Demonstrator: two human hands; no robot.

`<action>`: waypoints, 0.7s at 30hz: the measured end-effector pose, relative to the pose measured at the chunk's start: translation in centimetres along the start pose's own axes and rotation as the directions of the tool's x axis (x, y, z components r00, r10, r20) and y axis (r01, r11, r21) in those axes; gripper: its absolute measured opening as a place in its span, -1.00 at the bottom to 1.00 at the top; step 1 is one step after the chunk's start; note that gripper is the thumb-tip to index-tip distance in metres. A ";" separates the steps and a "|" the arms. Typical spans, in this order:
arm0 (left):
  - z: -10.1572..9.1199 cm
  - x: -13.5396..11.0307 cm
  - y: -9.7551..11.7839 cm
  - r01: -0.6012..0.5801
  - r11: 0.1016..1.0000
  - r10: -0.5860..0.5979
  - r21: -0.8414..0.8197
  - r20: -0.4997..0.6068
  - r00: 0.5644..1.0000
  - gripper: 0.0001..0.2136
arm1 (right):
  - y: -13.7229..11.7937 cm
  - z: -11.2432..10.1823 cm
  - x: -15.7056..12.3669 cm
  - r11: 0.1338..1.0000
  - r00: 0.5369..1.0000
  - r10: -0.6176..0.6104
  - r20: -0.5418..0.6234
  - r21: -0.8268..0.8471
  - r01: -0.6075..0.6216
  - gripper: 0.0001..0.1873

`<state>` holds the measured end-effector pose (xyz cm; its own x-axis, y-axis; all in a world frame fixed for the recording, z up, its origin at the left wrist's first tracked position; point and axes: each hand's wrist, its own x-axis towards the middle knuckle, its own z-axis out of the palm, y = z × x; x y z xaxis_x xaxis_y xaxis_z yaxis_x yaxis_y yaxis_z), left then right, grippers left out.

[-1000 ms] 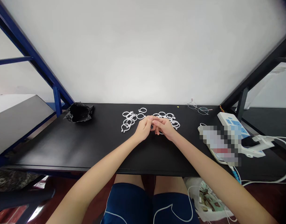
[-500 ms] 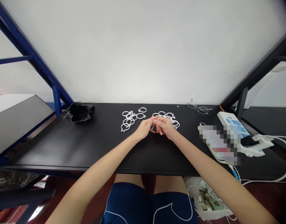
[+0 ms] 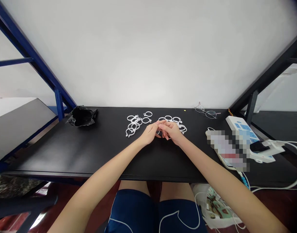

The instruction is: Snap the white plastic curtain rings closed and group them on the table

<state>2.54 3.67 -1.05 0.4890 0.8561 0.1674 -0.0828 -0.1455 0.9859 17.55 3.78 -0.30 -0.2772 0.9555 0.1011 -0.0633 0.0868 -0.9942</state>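
My left hand [image 3: 150, 132] and my right hand [image 3: 170, 130] meet over the black desk, their fingertips pinched together. Between them a small arc of a white curtain ring [image 3: 158, 132] shows; the fingers hide most of it. Behind and beside my right hand lies a group of white curtain rings [image 3: 176, 119], partly covered by that hand. Another cluster of curtain rings [image 3: 134, 124] lies left of my left hand, overlapping one another. Two separate rings, a far curtain ring [image 3: 147, 114] and a nearer curtain ring [image 3: 146, 120], lie at that cluster's right side.
On the desk [image 3: 95, 152], a crumpled black plastic bag [image 3: 82, 117] stands open at the left. Eyeglasses [image 3: 206, 112] lie at the back right. A phone [image 3: 226, 150] with a cable and a white power strip [image 3: 242, 129] occupy the right side. A wall rises behind.
Hardly anything differs: both hands stay together in the same place, with only a slight shift of the fingertips. The rings on the desk have not moved.
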 end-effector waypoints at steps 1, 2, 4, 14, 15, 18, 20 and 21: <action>0.0 0.0 0.0 0.003 1.000 -0.003 -0.004 -0.003 1.000 -0.42 | 0.0 0.1 0.0 1.000 1.000 -0.001 0.000 0.003 0.001 -0.59; 0.0 0.1 0.0 0.010 1.000 -0.010 -0.007 -0.011 1.000 -0.42 | -0.1 0.2 0.0 1.000 1.000 -0.001 0.002 0.007 0.001 -0.59; 0.1 0.2 0.2 0.037 0.999 -0.037 -0.016 -0.036 0.999 -0.41 | -0.3 0.3 0.0 1.000 1.000 0.002 0.007 0.013 -0.002 -0.61; -2.4 0.9 0.3 -0.015 0.999 0.030 0.036 -0.436 0.899 -0.54 | 0.6 -1.9 0.6 0.738 0.936 -0.353 -0.014 -0.619 0.269 -0.64; -2.7 1.1 0.1 -0.014 0.998 0.041 0.062 -0.466 0.884 -0.58 | 0.8 -2.1 0.6 0.651 0.923 -0.384 0.018 -0.704 0.285 -0.69; -3.4 1.3 -0.4 -0.001 0.993 0.063 0.122 -0.506 0.861 -0.68 | 1.1 -2.3 0.7 0.520 0.908 -0.416 0.052 -0.805 0.284 -0.77; -3.6 1.1 -0.6 0.002 0.980 0.101 0.200 -0.503 0.858 -0.71 | 1.3 -2.3 0.8 0.513 0.903 -0.428 0.036 -0.813 0.275 -0.78; -3.7 1.0 -0.6 -0.004 0.962 0.144 0.273 -0.495 0.857 -0.72 | 1.3 -2.3 0.9 0.522 0.899 -0.438 0.021 -0.808 0.273 -0.79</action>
<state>-0.10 6.46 -1.47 -0.0227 0.9581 0.2856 0.1549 -0.2788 0.9478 19.44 5.36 -1.63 -0.2416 0.8148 0.5270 0.6662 0.5342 -0.5204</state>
